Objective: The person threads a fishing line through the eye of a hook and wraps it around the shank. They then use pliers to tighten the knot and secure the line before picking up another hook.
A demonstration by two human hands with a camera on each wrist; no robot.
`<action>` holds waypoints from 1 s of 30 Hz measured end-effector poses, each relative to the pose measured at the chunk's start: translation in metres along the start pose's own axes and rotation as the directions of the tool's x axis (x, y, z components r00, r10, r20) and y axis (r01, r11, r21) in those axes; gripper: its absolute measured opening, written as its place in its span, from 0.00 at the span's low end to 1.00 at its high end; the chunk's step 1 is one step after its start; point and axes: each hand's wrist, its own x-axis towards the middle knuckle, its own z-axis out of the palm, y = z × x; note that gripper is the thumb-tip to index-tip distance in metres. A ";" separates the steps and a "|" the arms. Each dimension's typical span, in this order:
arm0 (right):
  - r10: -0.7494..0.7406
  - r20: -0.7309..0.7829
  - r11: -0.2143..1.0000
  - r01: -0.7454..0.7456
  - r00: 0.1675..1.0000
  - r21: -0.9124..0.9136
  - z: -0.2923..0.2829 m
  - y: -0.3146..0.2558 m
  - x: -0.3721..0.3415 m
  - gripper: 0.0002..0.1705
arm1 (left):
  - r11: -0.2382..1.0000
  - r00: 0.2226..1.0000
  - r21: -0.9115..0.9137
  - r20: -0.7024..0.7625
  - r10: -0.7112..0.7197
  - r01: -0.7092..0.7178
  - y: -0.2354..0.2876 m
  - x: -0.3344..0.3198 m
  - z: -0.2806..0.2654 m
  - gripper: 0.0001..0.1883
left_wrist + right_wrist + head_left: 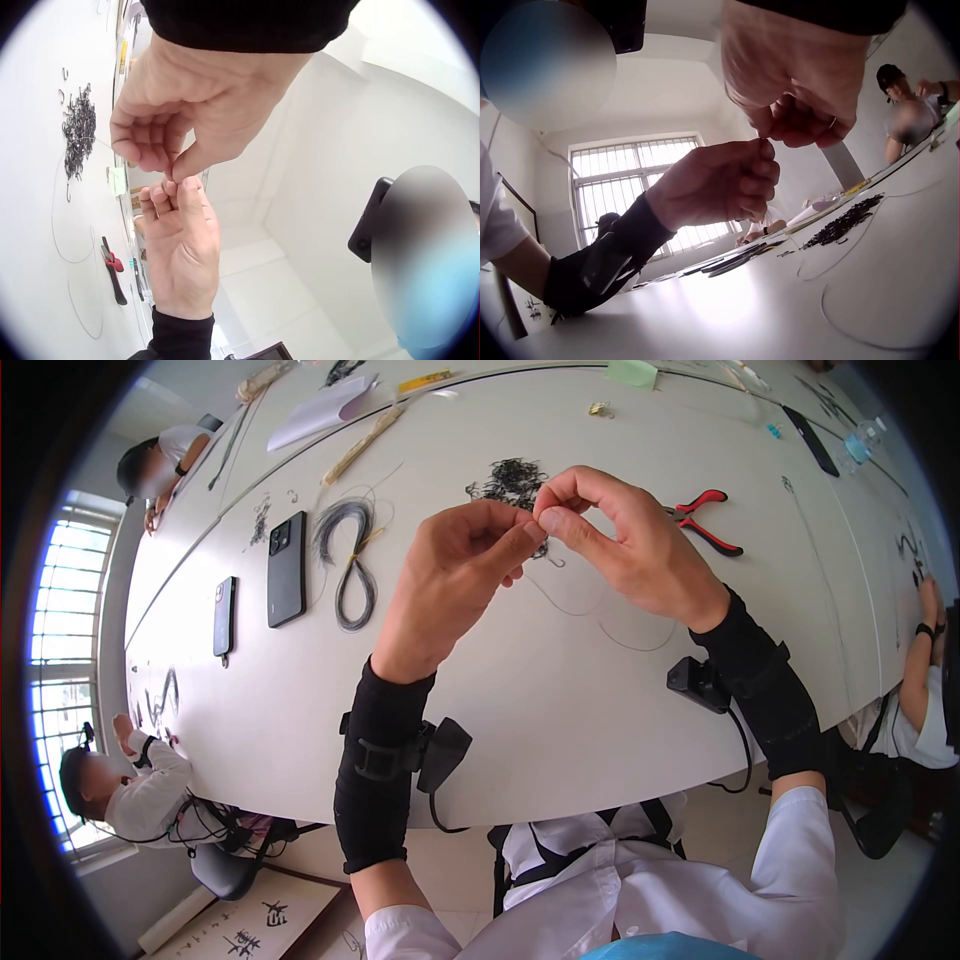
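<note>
Many hooks [508, 482] below both hands [450, 585] [635, 550]

Premises: a shared handcraft workroom. Evidence, head view: people [145, 805] at three, eight and ten o'clock around one long white table [560, 740]; hook pile [508, 482] at twelve, pliers [712, 538] at two, coiled line [354, 563] at ten; barred window [65, 650] at nine.

The white table [540, 740] bore a heap of small black hooks [508, 482]. Red-handled pliers [681, 516] lay to the right of the heap; a tied coil of grey line [352, 562] and two phones [287, 572] lay to its left. A thin strand [640, 650] curved on the near side; a white sheet [318, 415] lay beyond.
</note>
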 end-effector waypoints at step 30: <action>0.297 0.228 0.718 -0.375 0.927 0.587 -0.015 -0.029 0.001 0.17 | 0.960 0.938 -0.180 0.237 0.254 -0.215 0.031 -0.017 -0.026 0.09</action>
